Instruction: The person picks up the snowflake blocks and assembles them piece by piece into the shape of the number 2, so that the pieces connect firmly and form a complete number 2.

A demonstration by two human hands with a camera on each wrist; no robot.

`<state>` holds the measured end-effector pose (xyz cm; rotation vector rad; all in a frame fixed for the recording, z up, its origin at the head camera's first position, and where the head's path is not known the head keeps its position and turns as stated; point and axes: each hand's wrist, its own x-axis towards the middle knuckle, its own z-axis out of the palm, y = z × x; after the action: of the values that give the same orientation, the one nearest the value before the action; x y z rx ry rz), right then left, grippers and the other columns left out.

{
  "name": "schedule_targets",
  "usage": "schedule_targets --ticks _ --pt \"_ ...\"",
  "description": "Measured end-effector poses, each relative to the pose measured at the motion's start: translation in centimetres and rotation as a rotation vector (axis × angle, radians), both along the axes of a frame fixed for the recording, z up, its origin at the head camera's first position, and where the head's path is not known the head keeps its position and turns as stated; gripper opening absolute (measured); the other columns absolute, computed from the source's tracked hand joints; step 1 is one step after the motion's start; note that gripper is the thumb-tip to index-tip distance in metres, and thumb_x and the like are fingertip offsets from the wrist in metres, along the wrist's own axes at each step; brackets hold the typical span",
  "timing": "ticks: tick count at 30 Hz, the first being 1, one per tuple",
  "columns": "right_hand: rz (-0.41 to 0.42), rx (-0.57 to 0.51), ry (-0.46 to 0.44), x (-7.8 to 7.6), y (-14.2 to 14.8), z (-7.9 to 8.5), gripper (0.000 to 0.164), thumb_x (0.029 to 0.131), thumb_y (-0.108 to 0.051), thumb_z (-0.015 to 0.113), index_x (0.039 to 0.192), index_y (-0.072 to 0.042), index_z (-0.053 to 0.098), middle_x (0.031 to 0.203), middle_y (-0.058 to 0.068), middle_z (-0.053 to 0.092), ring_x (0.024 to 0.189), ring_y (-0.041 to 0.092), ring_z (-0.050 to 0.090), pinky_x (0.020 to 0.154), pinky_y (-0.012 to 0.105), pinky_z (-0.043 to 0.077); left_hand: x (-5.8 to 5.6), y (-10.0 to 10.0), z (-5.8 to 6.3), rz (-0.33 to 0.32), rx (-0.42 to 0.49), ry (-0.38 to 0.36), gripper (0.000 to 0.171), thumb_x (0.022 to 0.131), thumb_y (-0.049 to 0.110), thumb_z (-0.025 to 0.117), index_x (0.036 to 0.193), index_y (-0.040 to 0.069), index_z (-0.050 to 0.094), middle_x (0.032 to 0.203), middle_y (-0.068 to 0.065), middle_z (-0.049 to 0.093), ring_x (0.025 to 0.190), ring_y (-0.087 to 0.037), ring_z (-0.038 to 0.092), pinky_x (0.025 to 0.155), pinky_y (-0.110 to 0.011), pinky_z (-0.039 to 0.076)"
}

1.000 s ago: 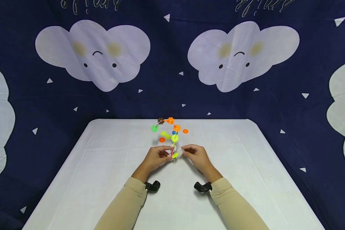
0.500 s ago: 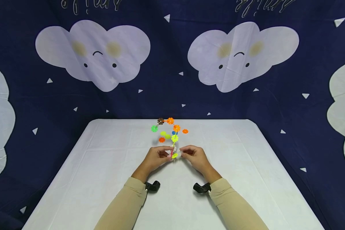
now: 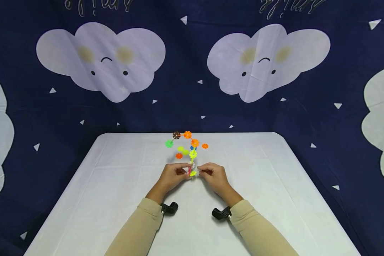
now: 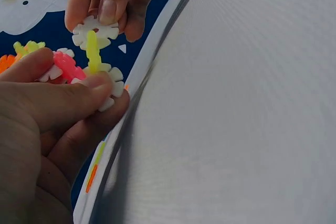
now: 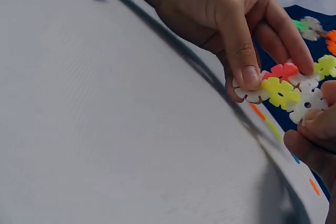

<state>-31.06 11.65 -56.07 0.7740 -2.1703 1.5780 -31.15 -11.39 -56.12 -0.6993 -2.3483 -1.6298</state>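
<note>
My left hand [image 3: 174, 175] pinches the near end of a chain of interlocking snowflake discs. In the left wrist view its thumb and finger hold a white disc [image 4: 116, 77], with a pink disc [image 4: 67, 66] beside it. A yellow disc [image 4: 93, 51] stands edge-on in that white one. My right hand [image 3: 215, 175] pinches a loose-looking white disc [image 5: 308, 104] by its edge. In the right wrist view that white disc overlaps the rim of the yellow disc. The rest of the chain runs away through yellow and orange discs [image 3: 195, 142] to a brown disc [image 3: 176, 135] and a green disc [image 3: 169, 143].
Single discs lie on the white table [image 3: 124, 213] beyond my hands: an orange-red disc [image 3: 179, 156], lime discs [image 3: 185, 152], a blue disc [image 3: 193, 148] and an orange disc [image 3: 205, 146]. Past the table's far edge hangs a dark blue cloud-patterned cloth [image 3: 185, 113].
My right hand has moved left with its white disc, closing on the yellow disc. The left hand keeps its hold on the chain. The head view has shifted slightly.
</note>
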Motion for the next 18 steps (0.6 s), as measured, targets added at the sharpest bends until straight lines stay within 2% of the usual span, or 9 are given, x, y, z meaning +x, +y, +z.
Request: schedule_targets --ticks 3,7,13,18 --pt "-0.020 0.001 0.021 0.1 -0.2 0.1 0.023 0.082 0.019 0.080 0.097 0.002 0.082 0.094 0.011 0.077 0.077 0.030 0.071 0.066 0.020 0.056 0.0 0.0 0.1 -0.002 -0.004 -0.005 0.043 0.079 -0.009 0.089 0.119 0.005 0.080 0.087 -0.003 0.077 0.073 -0.014 0.072 0.067 -0.030 0.063" --pt "-0.034 -0.021 -0.018 0.6 -0.5 0.9 0.022 0.083 0.023 0.077 0.099 0.009 0.079 0.093 0.020 0.076 0.075 0.039 0.071 0.066 0.021 0.057 -0.1 0.1 0.2 -0.016 0.014 -0.043 0.045 0.081 -0.010 0.087 0.122 0.005 0.079 0.093 -0.005 0.077 0.077 -0.017 0.072 0.070 -0.030 0.063" --pt "0.026 -0.072 -0.123 2.2 -0.6 3.2 0.018 0.087 0.022 0.073 0.104 0.017 0.074 0.096 0.029 0.073 0.082 0.047 0.070 0.073 0.029 0.062 0.0 0.0 0.4 -0.068 0.081 -0.127 0.046 0.084 -0.011 0.083 0.128 0.002 0.075 0.119 -0.012 0.074 0.096 -0.022 0.073 0.085 -0.032 0.062" --pt "0.065 -0.104 -0.171 2.5 -0.6 3.7 0.018 0.089 0.021 0.072 0.107 0.019 0.072 0.097 0.031 0.072 0.084 0.047 0.071 0.075 0.030 0.063 0.2 -0.1 0.4 -0.124 0.169 -0.204 0.054 0.080 -0.011 0.088 0.131 -0.001 0.072 0.127 -0.015 0.071 0.106 -0.027 0.072 0.089 -0.034 0.061"
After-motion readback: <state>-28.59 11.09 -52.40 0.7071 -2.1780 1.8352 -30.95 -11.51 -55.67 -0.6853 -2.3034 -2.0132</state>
